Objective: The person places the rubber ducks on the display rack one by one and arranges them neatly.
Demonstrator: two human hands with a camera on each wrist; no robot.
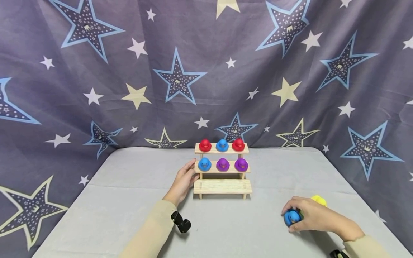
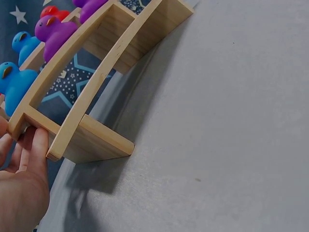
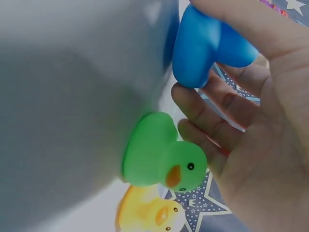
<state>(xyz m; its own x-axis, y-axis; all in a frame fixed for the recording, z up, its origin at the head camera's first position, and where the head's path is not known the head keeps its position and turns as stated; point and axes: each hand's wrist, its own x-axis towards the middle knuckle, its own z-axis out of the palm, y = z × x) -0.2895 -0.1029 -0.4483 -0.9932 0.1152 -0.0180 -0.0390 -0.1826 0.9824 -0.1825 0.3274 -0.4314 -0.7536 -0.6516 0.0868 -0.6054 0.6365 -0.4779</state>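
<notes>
A three-tier wooden shelf [image 1: 222, 186] stands near the middle of the table. My left hand [image 1: 184, 181] grips the left end of its middle tier, fingers [image 2: 36, 150] under the board. Red ducks [image 1: 205, 145] flank a blue duck on the top tier; on the middle one sit a blue duck [image 1: 204, 164] and two purple ducks [image 1: 223, 164]. The bottom tier is bare. At the right, my right hand [image 1: 309, 215] holds another blue rubber duck [image 1: 292, 217] between thumb and fingers, low over the table. Beside that hand are a green duck [image 3: 159, 152] and a yellow duck [image 3: 147, 210].
The grey-white table [image 1: 129, 215] runs back to a dark curtain [image 1: 106, 71] printed with stars. A black strap device [image 1: 181, 222] is on the left wrist, over the sleeve [image 1: 151, 229].
</notes>
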